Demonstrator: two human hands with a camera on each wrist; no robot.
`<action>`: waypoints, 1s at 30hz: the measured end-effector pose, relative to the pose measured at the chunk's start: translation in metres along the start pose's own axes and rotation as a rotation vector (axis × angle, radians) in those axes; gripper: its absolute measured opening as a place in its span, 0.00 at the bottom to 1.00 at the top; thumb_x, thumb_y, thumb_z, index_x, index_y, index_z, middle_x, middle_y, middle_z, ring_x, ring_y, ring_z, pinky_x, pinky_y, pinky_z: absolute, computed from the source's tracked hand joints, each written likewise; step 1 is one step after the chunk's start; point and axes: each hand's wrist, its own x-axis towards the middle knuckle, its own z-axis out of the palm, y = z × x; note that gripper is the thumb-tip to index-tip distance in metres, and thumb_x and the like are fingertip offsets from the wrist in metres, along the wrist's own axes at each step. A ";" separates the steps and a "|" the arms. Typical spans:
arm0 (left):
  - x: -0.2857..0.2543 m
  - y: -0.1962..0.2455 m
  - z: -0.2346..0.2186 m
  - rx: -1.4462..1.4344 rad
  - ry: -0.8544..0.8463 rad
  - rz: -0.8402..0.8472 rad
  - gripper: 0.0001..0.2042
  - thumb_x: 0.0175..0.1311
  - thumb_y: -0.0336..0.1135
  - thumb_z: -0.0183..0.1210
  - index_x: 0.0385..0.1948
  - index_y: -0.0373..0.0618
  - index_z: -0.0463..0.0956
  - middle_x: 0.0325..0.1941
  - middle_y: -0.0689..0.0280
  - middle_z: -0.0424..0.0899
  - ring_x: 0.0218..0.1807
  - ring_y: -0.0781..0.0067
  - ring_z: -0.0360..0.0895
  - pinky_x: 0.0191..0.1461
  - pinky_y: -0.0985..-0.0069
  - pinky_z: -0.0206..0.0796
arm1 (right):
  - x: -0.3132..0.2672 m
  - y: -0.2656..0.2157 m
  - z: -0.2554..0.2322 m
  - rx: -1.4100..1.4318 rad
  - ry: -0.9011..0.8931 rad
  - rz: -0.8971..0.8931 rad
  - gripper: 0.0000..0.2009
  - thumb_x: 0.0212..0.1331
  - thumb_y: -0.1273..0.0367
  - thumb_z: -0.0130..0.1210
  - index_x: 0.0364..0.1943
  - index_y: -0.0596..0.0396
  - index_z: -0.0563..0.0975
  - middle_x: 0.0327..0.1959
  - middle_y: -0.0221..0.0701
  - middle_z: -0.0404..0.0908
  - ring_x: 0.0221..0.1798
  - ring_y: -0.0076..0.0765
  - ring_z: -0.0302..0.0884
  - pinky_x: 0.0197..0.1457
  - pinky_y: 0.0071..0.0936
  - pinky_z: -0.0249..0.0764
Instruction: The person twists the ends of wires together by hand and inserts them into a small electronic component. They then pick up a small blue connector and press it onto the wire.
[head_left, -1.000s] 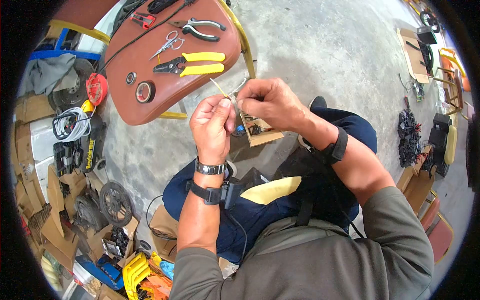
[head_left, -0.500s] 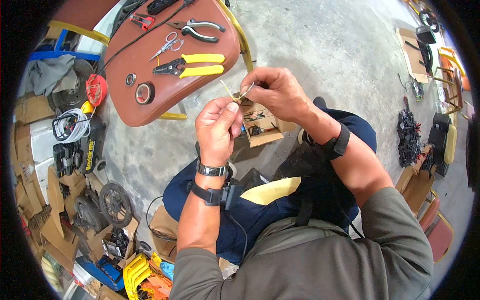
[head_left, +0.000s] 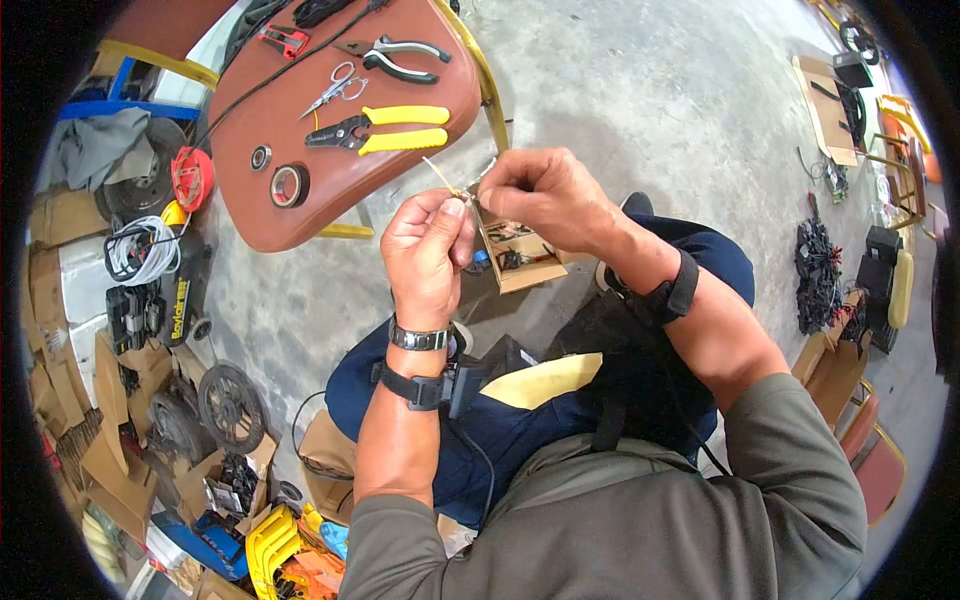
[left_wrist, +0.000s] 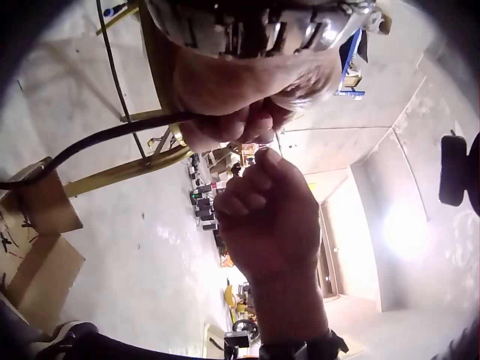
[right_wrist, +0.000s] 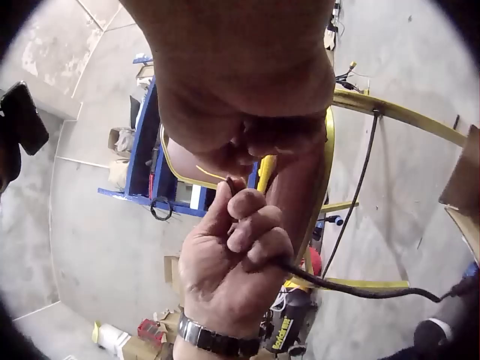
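Observation:
My left hand grips the end of a black cable, thumb on top. The cable trails from the palm in both wrist views. From the pinched end, a thin yellow wire sticks out toward the stool-like brown seat. Right beside those fingertips, my right hand pinches a pale wire between thumb and curled forefinger. The yellow-handled wire strippers lie on the brown seat just beyond the hands. The joint between the wires is hidden behind the fingertips.
Scissors, pliers, a red-handled tool, a tape roll and a small ring share the seat. Below the hands, an open cardboard box holds wire bits. Wheels and cartons crowd the left.
Half a second ago both hands shifted slightly right and the right hand rose, showing the two wires spread in a V. Now they are back lower left, the yellow wire leaning left again.

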 end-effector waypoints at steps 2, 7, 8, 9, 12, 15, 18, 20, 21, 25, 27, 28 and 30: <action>-0.001 0.000 -0.001 -0.001 -0.060 -0.018 0.05 0.70 0.30 0.59 0.41 0.41 0.79 0.22 0.68 0.75 0.19 0.82 0.65 0.21 0.85 0.56 | 0.002 -0.002 -0.004 -0.035 0.072 0.002 0.04 0.63 0.73 0.60 0.36 0.60 0.82 0.30 0.22 0.81 0.36 0.14 0.74 0.40 0.19 0.73; -0.001 -0.001 0.000 -0.007 0.002 0.017 0.04 0.70 0.30 0.59 0.40 0.41 0.79 0.23 0.67 0.76 0.19 0.81 0.66 0.21 0.84 0.56 | 0.003 0.002 0.000 0.013 0.066 0.000 0.06 0.59 0.71 0.59 0.35 0.60 0.83 0.28 0.23 0.81 0.34 0.16 0.73 0.38 0.21 0.72; 0.000 -0.001 -0.001 -0.005 0.035 0.026 0.04 0.70 0.30 0.59 0.40 0.41 0.79 0.23 0.67 0.76 0.19 0.81 0.66 0.21 0.84 0.56 | 0.001 0.002 0.002 0.030 0.021 0.018 0.06 0.59 0.71 0.59 0.35 0.60 0.83 0.28 0.23 0.81 0.34 0.16 0.73 0.38 0.21 0.72; 0.000 -0.003 -0.002 0.009 0.029 0.025 0.04 0.70 0.30 0.59 0.40 0.41 0.79 0.23 0.67 0.77 0.19 0.81 0.66 0.21 0.84 0.56 | -0.002 0.001 0.004 0.047 -0.025 0.034 0.06 0.59 0.71 0.59 0.35 0.60 0.83 0.28 0.23 0.81 0.34 0.16 0.73 0.38 0.21 0.72; -0.001 -0.005 -0.003 0.026 0.027 0.013 0.04 0.70 0.30 0.59 0.40 0.41 0.79 0.24 0.67 0.77 0.19 0.82 0.66 0.21 0.84 0.57 | -0.003 -0.004 0.005 0.068 -0.070 0.050 0.06 0.59 0.71 0.59 0.36 0.59 0.83 0.28 0.23 0.81 0.34 0.16 0.73 0.37 0.21 0.71; 0.000 -0.001 -0.001 0.016 -0.002 -0.013 0.04 0.70 0.30 0.59 0.40 0.41 0.79 0.24 0.67 0.77 0.19 0.82 0.66 0.21 0.84 0.57 | 0.002 -0.001 -0.002 0.023 0.024 0.087 0.05 0.61 0.73 0.59 0.36 0.60 0.83 0.31 0.23 0.82 0.36 0.16 0.74 0.41 0.20 0.73; -0.001 -0.002 -0.001 0.028 -0.074 -0.033 0.04 0.70 0.30 0.59 0.40 0.41 0.79 0.24 0.67 0.77 0.20 0.82 0.66 0.21 0.84 0.57 | 0.004 -0.003 -0.007 -0.023 0.094 0.054 0.04 0.63 0.74 0.59 0.36 0.60 0.83 0.32 0.23 0.82 0.37 0.16 0.75 0.43 0.20 0.74; -0.001 -0.001 0.000 0.016 -0.069 -0.024 0.04 0.70 0.30 0.59 0.40 0.41 0.79 0.24 0.67 0.77 0.20 0.82 0.66 0.21 0.84 0.57 | 0.004 -0.001 -0.006 0.024 0.102 0.041 0.04 0.63 0.74 0.58 0.36 0.59 0.83 0.31 0.22 0.82 0.37 0.16 0.75 0.43 0.19 0.73; -0.002 -0.002 -0.001 0.002 -0.044 -0.013 0.04 0.70 0.30 0.59 0.40 0.41 0.79 0.24 0.67 0.77 0.19 0.82 0.66 0.21 0.84 0.57 | 0.003 0.003 -0.004 0.023 0.068 0.034 0.05 0.62 0.73 0.59 0.36 0.59 0.83 0.30 0.22 0.82 0.36 0.16 0.75 0.41 0.20 0.73; 0.001 -0.004 -0.003 0.005 0.029 0.026 0.05 0.69 0.30 0.60 0.41 0.41 0.78 0.24 0.67 0.77 0.19 0.82 0.67 0.21 0.84 0.57 | -0.005 -0.005 0.005 0.055 -0.077 0.069 0.06 0.60 0.72 0.59 0.36 0.60 0.84 0.31 0.26 0.84 0.36 0.18 0.76 0.42 0.22 0.74; -0.001 -0.008 -0.001 0.056 0.063 0.029 0.05 0.69 0.30 0.60 0.41 0.41 0.78 0.24 0.67 0.77 0.19 0.82 0.67 0.21 0.84 0.57 | -0.007 -0.006 0.008 0.154 -0.098 0.066 0.07 0.60 0.72 0.59 0.36 0.60 0.84 0.31 0.26 0.84 0.37 0.18 0.76 0.43 0.23 0.74; -0.001 -0.008 -0.001 0.058 0.058 0.030 0.05 0.69 0.30 0.60 0.41 0.41 0.78 0.24 0.67 0.77 0.19 0.82 0.67 0.21 0.84 0.57 | -0.007 -0.010 0.005 0.083 -0.094 0.089 0.07 0.59 0.72 0.60 0.35 0.61 0.84 0.33 0.26 0.84 0.39 0.18 0.77 0.44 0.23 0.74; 0.001 -0.006 -0.001 0.059 0.047 0.033 0.05 0.69 0.30 0.60 0.41 0.41 0.78 0.23 0.68 0.76 0.19 0.82 0.66 0.21 0.83 0.57 | -0.005 -0.008 0.002 0.030 -0.077 0.070 0.07 0.59 0.71 0.59 0.35 0.61 0.83 0.30 0.29 0.85 0.36 0.22 0.79 0.42 0.25 0.75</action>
